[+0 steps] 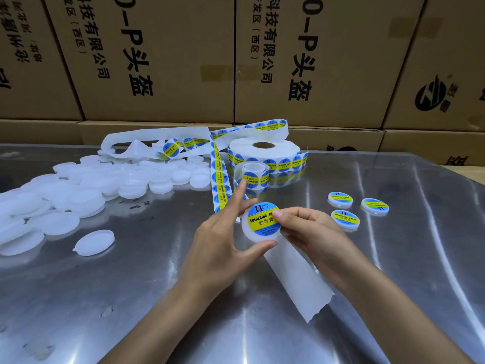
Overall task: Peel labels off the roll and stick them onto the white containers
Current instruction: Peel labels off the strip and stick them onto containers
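Note:
My left hand (223,232) grips a round white container (256,233) between thumb below and fingers above, its index finger pointing up. A blue and yellow "soldering paste" label (263,218) lies on the container's top. My right hand (307,229) presses the label's right edge with its thumb and holds the container from the right. The label roll (265,153) lies flat behind, with a strip of labels (220,179) trailing toward my hands. Bare white backing paper (296,277) runs out from under my hands toward me.
A heap of unlabelled white containers (78,190) covers the left of the shiny metal table (367,285); one lies apart (94,242). Three labelled containers (346,219) sit to the right. Stacked cardboard boxes (162,61) wall off the back.

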